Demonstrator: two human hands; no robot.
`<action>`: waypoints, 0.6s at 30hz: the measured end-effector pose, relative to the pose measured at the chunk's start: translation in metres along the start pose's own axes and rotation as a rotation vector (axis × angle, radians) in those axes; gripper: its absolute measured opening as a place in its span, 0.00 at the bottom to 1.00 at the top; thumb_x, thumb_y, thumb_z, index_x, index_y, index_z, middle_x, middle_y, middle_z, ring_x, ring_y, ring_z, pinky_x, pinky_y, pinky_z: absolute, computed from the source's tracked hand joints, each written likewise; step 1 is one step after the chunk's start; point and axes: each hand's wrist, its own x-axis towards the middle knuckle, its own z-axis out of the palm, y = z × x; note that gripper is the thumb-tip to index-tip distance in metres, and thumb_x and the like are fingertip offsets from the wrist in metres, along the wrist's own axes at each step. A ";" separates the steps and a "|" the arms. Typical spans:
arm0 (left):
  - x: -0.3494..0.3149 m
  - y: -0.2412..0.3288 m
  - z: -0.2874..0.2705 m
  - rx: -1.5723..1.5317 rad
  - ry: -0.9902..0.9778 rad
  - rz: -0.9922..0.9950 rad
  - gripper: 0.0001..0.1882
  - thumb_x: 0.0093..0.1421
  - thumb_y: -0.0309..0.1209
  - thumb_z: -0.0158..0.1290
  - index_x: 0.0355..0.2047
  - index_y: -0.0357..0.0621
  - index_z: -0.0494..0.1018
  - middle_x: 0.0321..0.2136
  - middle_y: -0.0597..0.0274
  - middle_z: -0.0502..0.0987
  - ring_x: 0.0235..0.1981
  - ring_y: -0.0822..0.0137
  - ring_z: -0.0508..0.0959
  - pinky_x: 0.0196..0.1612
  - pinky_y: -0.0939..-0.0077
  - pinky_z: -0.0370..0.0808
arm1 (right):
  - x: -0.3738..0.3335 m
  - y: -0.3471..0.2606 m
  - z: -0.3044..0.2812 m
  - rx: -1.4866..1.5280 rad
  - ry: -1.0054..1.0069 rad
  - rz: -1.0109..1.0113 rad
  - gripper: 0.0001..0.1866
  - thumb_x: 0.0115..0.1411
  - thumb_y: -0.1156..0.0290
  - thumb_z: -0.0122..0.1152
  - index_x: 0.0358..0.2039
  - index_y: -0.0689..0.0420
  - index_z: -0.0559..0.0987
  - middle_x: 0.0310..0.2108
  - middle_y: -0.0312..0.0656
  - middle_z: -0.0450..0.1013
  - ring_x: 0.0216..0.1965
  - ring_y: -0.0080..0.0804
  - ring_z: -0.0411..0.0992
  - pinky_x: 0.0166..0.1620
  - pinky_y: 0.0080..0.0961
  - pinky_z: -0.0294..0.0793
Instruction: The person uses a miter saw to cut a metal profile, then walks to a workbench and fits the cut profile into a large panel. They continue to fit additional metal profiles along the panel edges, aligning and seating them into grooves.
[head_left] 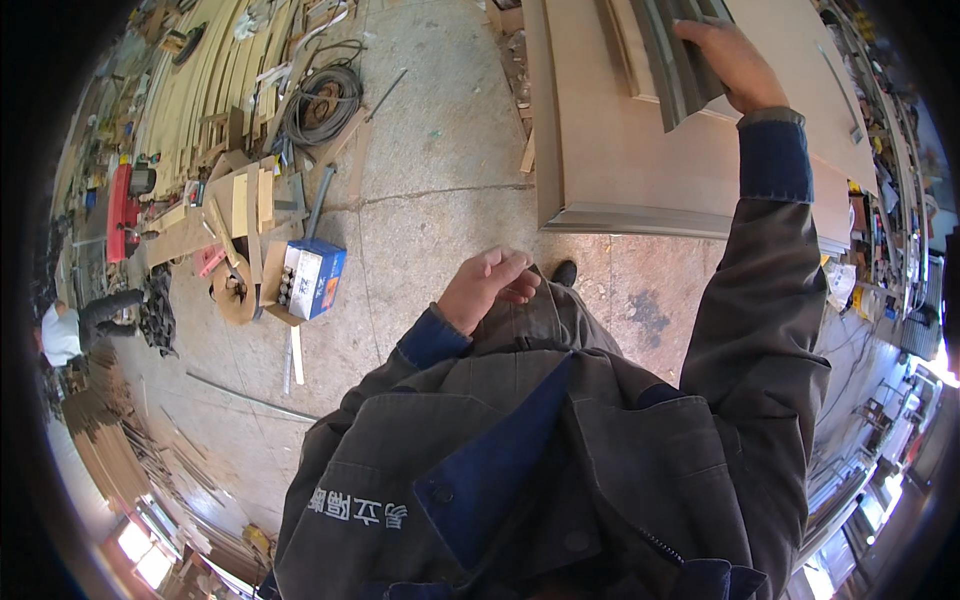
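My right hand (740, 65) reaches far forward and grips the edge of a long grey channel-shaped profile (668, 70), thumb on top. The profile lies over a stack of large light-brown panels (640, 170), and its far end runs out of the picture. My left hand (487, 290) hangs in front of my body, above my trousers, apart from the panels. Its fingers are curled in, with the thumb pressed toward the forefinger. Whether anything small is inside them is hidden.
On the floor at left stand an open blue-and-white box (316, 280) of cans, a coiled cable (323, 105) and a red machine (120, 212). Long pale strips (200, 90) lie beyond. A person (62, 332) is at far left. Cluttered shelves (900, 170) line the right.
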 end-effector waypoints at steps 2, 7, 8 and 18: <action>-0.001 0.004 0.008 0.050 -0.020 -0.012 0.20 0.69 0.44 0.48 0.47 0.37 0.71 0.36 0.56 0.79 0.37 0.67 0.79 0.43 0.74 0.76 | -0.005 0.017 -0.018 -0.623 -0.045 -0.345 0.16 0.65 0.70 0.47 0.46 0.55 0.81 0.43 0.47 0.78 0.44 0.43 0.76 0.53 0.31 0.70; -0.018 0.014 0.036 0.075 -0.031 0.058 0.18 0.68 0.38 0.48 0.46 0.32 0.71 0.34 0.54 0.81 0.37 0.68 0.80 0.45 0.75 0.76 | -0.034 -0.010 0.008 -0.849 0.017 -0.616 0.11 0.58 0.71 0.52 0.40 0.53 0.80 0.39 0.51 0.74 0.44 0.50 0.72 0.49 0.40 0.71; -0.019 0.015 0.041 0.071 -0.061 0.102 0.19 0.69 0.37 0.47 0.47 0.31 0.70 0.34 0.52 0.81 0.38 0.67 0.80 0.46 0.74 0.75 | -0.046 -0.007 0.010 -0.699 0.202 -0.740 0.09 0.56 0.71 0.53 0.33 0.55 0.81 0.30 0.52 0.76 0.37 0.48 0.75 0.42 0.41 0.75; 0.041 0.165 0.163 0.061 -0.061 0.619 0.30 0.70 0.49 0.43 0.57 0.33 0.61 0.44 0.47 0.76 0.43 0.60 0.78 0.48 0.66 0.74 | -0.187 -0.026 -0.114 -0.132 0.096 -0.566 0.20 0.58 0.70 0.56 0.49 0.65 0.72 0.41 0.59 0.73 0.44 0.50 0.72 0.47 0.35 0.70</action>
